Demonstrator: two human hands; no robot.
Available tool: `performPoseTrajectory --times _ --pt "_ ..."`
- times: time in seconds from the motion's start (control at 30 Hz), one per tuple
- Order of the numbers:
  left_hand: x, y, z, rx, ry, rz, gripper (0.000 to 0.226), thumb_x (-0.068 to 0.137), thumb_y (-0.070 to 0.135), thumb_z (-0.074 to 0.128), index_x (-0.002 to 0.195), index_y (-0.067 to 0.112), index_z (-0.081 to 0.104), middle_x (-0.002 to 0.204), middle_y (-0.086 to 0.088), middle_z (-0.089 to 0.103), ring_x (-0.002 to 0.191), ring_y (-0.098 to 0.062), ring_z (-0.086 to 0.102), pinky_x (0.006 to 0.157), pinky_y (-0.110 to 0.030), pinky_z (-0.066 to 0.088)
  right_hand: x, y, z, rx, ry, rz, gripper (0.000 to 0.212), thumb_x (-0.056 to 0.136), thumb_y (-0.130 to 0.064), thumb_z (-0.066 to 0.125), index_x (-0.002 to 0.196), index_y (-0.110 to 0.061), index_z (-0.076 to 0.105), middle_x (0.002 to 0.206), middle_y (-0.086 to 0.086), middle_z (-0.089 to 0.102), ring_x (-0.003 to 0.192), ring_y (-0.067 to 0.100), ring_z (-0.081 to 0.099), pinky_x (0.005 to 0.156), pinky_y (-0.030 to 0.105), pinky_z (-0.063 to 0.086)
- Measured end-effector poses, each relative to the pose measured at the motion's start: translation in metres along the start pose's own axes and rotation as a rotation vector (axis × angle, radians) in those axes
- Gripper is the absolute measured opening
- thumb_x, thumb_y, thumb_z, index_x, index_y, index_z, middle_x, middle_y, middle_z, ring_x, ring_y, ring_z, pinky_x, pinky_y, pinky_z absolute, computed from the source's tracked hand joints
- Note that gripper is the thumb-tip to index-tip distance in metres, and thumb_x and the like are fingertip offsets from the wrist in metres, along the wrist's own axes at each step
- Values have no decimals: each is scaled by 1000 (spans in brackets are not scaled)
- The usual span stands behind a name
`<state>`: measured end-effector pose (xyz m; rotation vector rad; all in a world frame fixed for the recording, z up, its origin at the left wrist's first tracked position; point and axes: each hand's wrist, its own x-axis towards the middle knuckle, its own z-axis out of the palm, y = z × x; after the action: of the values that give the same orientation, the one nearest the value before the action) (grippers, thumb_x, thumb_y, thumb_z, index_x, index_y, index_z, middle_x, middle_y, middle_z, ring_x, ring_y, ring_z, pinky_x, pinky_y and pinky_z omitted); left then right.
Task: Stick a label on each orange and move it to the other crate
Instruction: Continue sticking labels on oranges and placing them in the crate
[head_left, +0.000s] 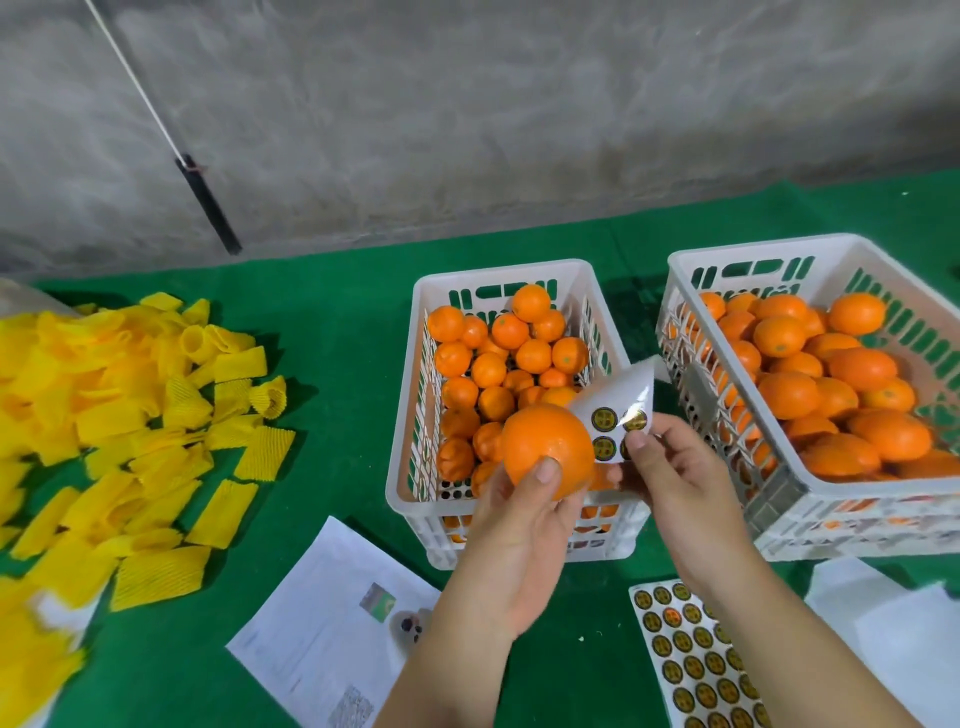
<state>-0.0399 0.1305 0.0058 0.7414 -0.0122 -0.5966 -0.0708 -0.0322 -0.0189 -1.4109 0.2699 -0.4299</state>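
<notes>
the left hand (511, 525) grips an orange (545, 448) from below, fingers curled round its underside and the thumb pressed on its near face, lifting it above the near end of the left crate (410, 395). the right hand (675, 480) sits just beside it, to the right, and pinches a curled strip of label backing (621, 402) between thumb and fingers; the thumb tip lies on one of the round dark-and-gold labels (635, 420) at the strip's edge. the strip touches or nearly touches the right side of the orange, and a few more labels show on it there.

beyond and under the hands the left crate, white and slotted, holds many small oranges. to the right of the right hand stands a second white crate (727, 415), heaped with larger oranges. nearer than the right wrist a full sheet of labels (693, 660) lies flat on the green table cover (337, 374), with white paper (883, 618) just right of it. nearer than the left forearm lies a printed sheet of paper (311, 623). far to the left of the hands is a loose pile of yellow foam fruit sleeves (130, 415). beyond the crates rises a grey concrete wall (519, 104), with a dark rod (208, 205) leaning against it.
</notes>
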Motion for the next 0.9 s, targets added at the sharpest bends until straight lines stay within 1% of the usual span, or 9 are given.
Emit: performPoseTrajectory --times 0.1,0.17,0.23,0.3,0.4,0.53,0.67,0.77,0.9 --pt "-1 -5 -1 -25 33 10 122 48 35 108 149 10 45 142 -14 67 132 -27 64 111 -45 51 -1 -13 -3 -134 -12 -100 36 101 -14 64 131 -33 55 91 12 70 83 27 73 77 40 64" --pt "-3 -4 -1 30 22 25 114 50 35 107 146 13 49 137 -10 70 131 -26 65 110 -41 53 -6 -19 -2 -399 26 -272 53 97 -10 70 136 -35 45 104 4 61 96 15 68 81 32 60" --pt "-7 -1 -1 78 -22 26 111 55 34 106 147 13 48 136 -11 71 131 -28 65 105 -36 56 -14 -25 -1 -615 61 -483 51 93 -16 74 136 -27 50 121 0 47 115 2 55 88 17 53" --pt "-11 2 1 102 -63 25 112 60 30 104 151 12 43 137 -13 69 131 -31 64 103 -34 56 -19 -34 -1 -629 0 -531 43 91 -28 73 132 -23 60 126 -1 43 118 -3 52 84 3 47" --pt "-19 3 2 149 -101 49 113 64 30 102 156 12 38 139 -12 67 134 -31 62 105 -34 54 -23 -48 -1 -568 -41 -467 41 88 -42 71 128 -29 66 125 -5 49 108 3 61 85 8 50" --pt "-33 2 4 233 -130 52 120 57 35 105 155 17 39 138 -10 66 135 -32 61 107 -37 53 -36 -61 -2 -528 -55 -422 42 83 -46 70 123 -31 65 121 -6 58 100 9 67 87 17 55" --pt "-45 2 8 327 -156 78 119 58 36 104 156 17 39 147 -21 57 136 -39 58 110 -43 51 -52 -71 -5 -415 -57 -323 39 80 -51 69 115 -34 71 101 -3 72 91 11 72 80 24 60" --pt "-53 0 13 376 -154 85 120 53 38 106 154 21 42 145 -19 58 128 -35 64 102 -40 55 -59 -72 -7 -362 -74 -286 22 86 -37 73 108 -40 72 91 -9 77 86 8 74 77 21 59" --pt "-62 -3 18 412 -128 103 114 53 38 106 149 24 46 135 -9 67 122 -31 68 97 -37 56 -65 -75 -10 -368 -87 -316 29 92 -11 75 104 -37 74 99 -21 78 90 1 74 80 15 57"
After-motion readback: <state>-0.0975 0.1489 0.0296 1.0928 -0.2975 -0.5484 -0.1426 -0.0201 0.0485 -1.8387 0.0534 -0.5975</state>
